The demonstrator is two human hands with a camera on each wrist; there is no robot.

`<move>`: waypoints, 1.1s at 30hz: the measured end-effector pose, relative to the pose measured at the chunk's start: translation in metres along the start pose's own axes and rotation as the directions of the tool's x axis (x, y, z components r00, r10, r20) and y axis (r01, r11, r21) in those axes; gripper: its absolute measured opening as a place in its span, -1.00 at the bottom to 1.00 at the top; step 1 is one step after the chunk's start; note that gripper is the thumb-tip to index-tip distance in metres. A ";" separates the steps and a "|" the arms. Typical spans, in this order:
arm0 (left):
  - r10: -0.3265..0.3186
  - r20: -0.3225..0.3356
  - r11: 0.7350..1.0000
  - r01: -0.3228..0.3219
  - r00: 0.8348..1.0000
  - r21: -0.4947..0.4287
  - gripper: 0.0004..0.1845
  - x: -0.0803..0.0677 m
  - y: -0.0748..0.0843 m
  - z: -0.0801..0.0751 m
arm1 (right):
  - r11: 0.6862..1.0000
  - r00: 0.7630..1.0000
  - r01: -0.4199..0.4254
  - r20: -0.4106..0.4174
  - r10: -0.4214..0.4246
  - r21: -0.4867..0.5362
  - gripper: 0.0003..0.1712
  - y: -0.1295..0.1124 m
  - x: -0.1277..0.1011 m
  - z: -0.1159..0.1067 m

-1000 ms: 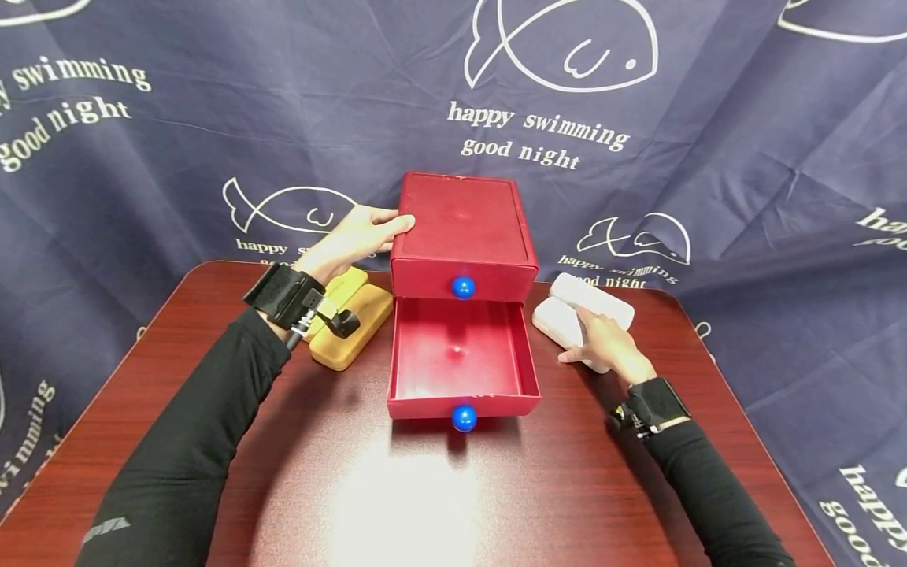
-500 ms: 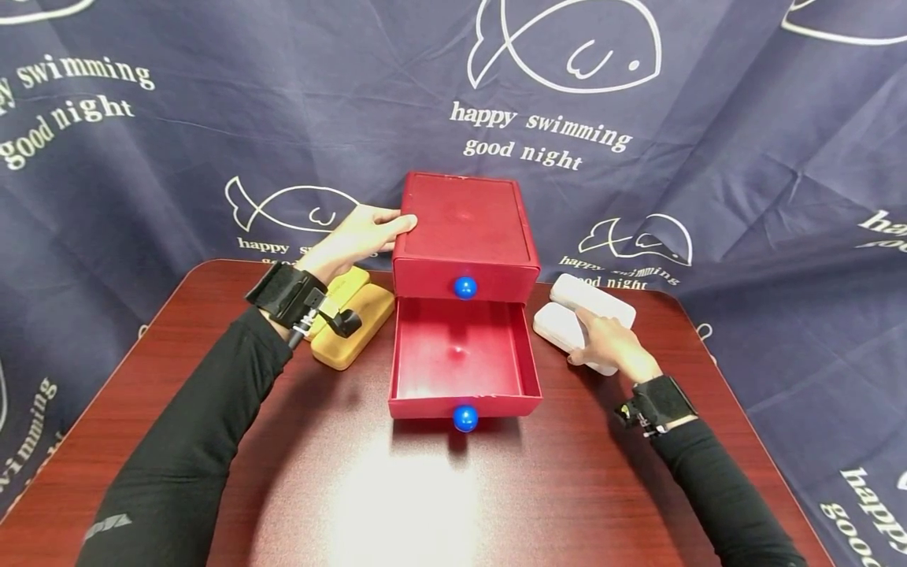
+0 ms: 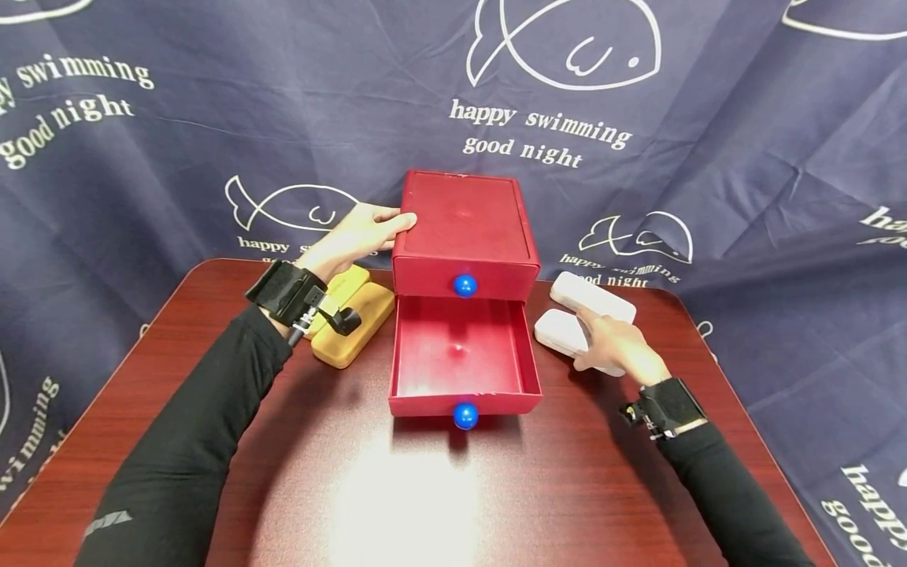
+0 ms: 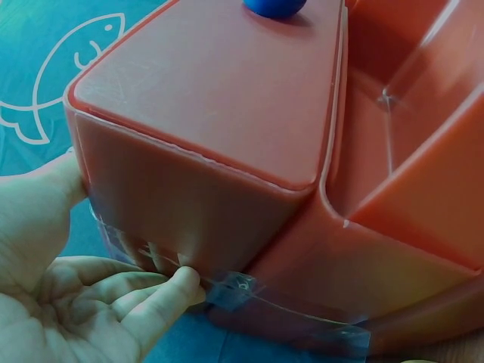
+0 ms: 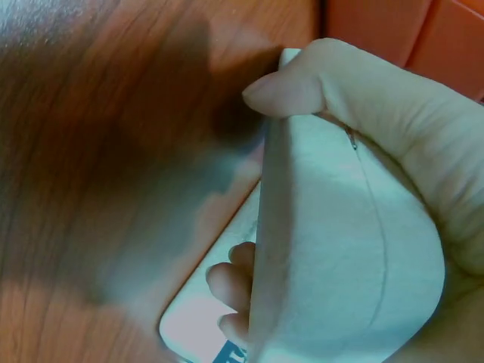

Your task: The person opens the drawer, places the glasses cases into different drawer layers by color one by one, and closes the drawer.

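Note:
A red two-drawer box (image 3: 464,216) with blue knobs stands mid-table. Its lower drawer (image 3: 464,404) is pulled out and holds nothing. My left hand (image 3: 357,235) holds the box's left side, thumb on the top edge. In the left wrist view the fingers (image 4: 162,291) press the box's side wall (image 4: 212,219). My right hand (image 3: 616,342) grips the nearer of two white cases (image 3: 560,331), to the right of the drawer. In the right wrist view this case (image 5: 340,265) is tipped on edge, thumb (image 5: 302,83) over it and fingertips (image 5: 231,291) under it.
A second white case (image 3: 591,295) lies just behind the gripped one. Two yellow cases (image 3: 354,323) sit left of the box, under my left wrist. The dark wood table (image 3: 425,504) ends at a navy printed cloth (image 3: 212,134) hanging behind.
My right hand and wrist have slid slightly to the right while holding the near white case. The left hand and the red box have not moved.

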State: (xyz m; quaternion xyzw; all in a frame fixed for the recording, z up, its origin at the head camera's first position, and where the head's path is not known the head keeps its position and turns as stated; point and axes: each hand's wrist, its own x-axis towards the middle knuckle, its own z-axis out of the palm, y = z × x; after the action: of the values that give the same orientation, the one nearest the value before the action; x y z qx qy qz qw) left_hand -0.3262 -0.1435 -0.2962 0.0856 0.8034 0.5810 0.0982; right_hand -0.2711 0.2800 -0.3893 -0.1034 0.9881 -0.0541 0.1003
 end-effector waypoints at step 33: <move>-0.005 0.005 1.000 0.005 1.000 0.006 -0.29 0.000 0.001 0.001 | 0.927 0.814 0.161 -0.577 0.069 0.338 0.03 -0.060 -0.082 -0.064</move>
State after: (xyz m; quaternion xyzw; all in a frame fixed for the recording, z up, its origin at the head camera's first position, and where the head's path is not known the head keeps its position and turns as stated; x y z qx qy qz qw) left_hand -0.3258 -0.1422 -0.2958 0.0854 0.8052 0.5780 0.1016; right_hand -0.1947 0.2450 -0.3043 -0.0854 0.9399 -0.2715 -0.1888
